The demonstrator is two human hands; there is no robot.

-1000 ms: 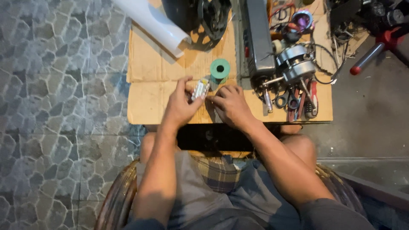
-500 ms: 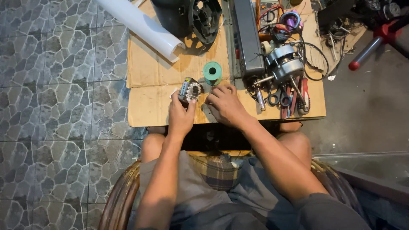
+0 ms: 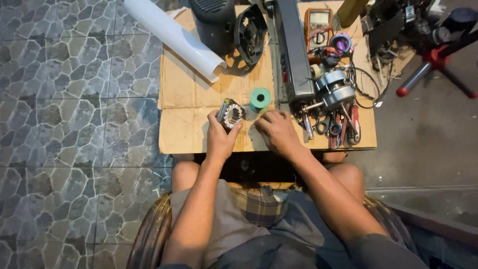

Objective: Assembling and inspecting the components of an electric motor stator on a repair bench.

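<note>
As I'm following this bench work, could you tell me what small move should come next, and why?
Probably bring the right hand back to the small round metal motor stator: the left hand holds it up alone, while the right rests empty on the brown cardboard sheet below the green tape roll.

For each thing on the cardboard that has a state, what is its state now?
Left hand: gripping the small motor stator, lifted.
Right hand: resting on the cardboard, holding nothing visible.
Green tape roll: lying flat.
White sheet: rolled up.
Black fan housing: taken apart, lying open.
</note>
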